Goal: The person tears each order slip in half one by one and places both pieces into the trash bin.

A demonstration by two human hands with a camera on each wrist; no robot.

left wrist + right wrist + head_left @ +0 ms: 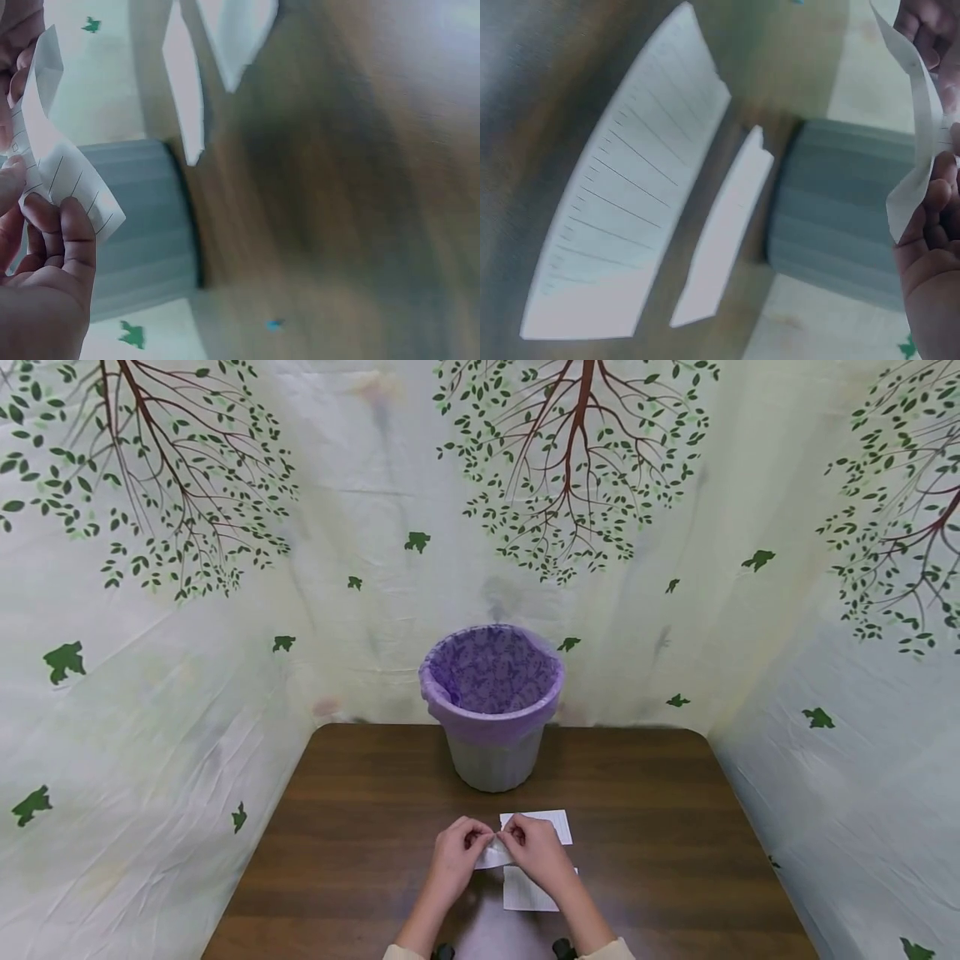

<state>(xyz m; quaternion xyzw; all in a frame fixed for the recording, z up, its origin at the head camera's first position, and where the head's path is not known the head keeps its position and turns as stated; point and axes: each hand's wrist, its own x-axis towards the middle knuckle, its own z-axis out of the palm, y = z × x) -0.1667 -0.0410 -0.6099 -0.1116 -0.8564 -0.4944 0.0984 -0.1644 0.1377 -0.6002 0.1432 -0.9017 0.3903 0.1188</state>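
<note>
A small piece of lined white paper [71, 169] is pinched between both hands, raised over the table. My left hand [456, 853] grips it at its left part, fingers curled behind and thumb in front. From the other side my right hand [534, 850] pinches it, the two hands' fingertips nearly meeting at the top edge. In the wrist views the paper is bent and curled. Two more paper pieces lie on the table by my right hand: a lined one [622, 202] nearer me, and a narrower one [727, 232] beyond it, with an uneven torn-looking end.
A grey bin [495, 764] with a purple liner [491, 727] folded over its rim stands at the table's back, its mouth facing up. The brown wooden table [360, 827] ends at cloth walls printed with trees and leaves. A tiny blue thing [275, 325] shows on the table.
</note>
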